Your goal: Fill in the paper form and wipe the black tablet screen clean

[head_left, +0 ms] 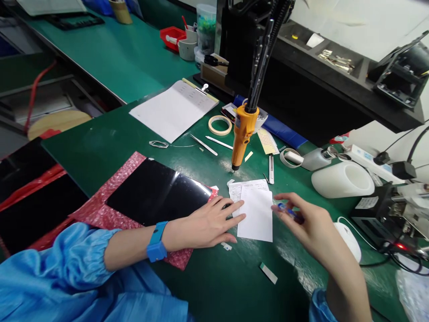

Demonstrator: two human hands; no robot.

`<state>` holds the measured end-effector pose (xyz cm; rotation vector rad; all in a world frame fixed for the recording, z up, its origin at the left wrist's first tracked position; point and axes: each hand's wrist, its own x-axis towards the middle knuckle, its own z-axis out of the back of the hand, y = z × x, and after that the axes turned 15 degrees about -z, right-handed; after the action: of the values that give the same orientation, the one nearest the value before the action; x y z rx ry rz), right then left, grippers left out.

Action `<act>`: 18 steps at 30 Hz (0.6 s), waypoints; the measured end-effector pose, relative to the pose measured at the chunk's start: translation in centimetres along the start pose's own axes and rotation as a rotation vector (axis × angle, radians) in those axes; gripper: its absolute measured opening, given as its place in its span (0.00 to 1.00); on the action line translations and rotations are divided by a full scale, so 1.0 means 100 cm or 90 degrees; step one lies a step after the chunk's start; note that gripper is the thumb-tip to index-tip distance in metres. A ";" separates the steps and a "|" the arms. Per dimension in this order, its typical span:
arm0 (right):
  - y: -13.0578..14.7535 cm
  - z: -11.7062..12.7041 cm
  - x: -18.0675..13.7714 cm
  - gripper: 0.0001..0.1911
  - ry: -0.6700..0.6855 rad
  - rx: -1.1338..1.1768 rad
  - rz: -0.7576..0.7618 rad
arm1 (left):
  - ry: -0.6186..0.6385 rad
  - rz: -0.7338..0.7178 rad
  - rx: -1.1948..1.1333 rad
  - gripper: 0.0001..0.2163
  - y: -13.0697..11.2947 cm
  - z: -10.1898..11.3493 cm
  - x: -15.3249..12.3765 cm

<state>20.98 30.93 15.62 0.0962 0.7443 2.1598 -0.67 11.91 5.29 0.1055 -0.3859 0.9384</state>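
Note:
My left hand (209, 220) lies flat with its fingers spread, and its fingertips rest on the left edge of a small white sheet of paper (257, 219). A small dark object shows partly between those fingers. To the right of the sheet, my right hand (311, 223) pinches a blue pen (288, 212), mostly covered by the fingers. A second printed slip (235, 190) sticks out from under the sheet. Beside my left forearm is a glossy black panel (154, 192) on pink bubble wrap (115, 184). A blue band circles my left wrist.
An orange electric screwdriver (243, 134) hangs above the papers. Behind are a clipboard (174, 109), a tape roll (220, 125), tweezers (204, 145) and a box cutter (271, 169). On the right stand a white cylinder (342, 180), a white mouse (347, 241) and a black device with cables (375, 214).

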 end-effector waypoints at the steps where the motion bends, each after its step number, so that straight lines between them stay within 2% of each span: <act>1: 0.004 0.000 -0.002 0.19 -0.068 0.053 0.012 | -0.006 -0.001 -0.001 0.31 0.000 0.000 0.000; 3: 0.012 -0.002 -0.004 0.20 -0.156 0.185 0.003 | -0.014 -0.003 -0.008 0.28 0.000 0.000 0.000; 7: 0.018 -0.005 -0.001 0.25 -0.231 0.477 -0.016 | -0.019 0.001 -0.017 0.25 0.001 -0.001 0.000; 10: 0.015 -0.009 0.006 0.31 -0.266 0.518 -0.014 | -0.031 0.002 -0.009 0.25 0.002 0.001 0.001; 13: 0.012 -0.018 0.012 0.35 -0.241 0.534 -0.040 | -0.041 0.004 -0.015 0.23 0.004 0.004 0.002; 18: 0.010 -0.051 0.024 0.23 -0.204 0.568 -0.044 | -0.053 0.004 -0.012 0.15 0.005 0.005 0.003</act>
<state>17.17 29.75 11.53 0.8366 1.4240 1.5428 -1.03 12.30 5.82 0.1266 -0.4726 0.9385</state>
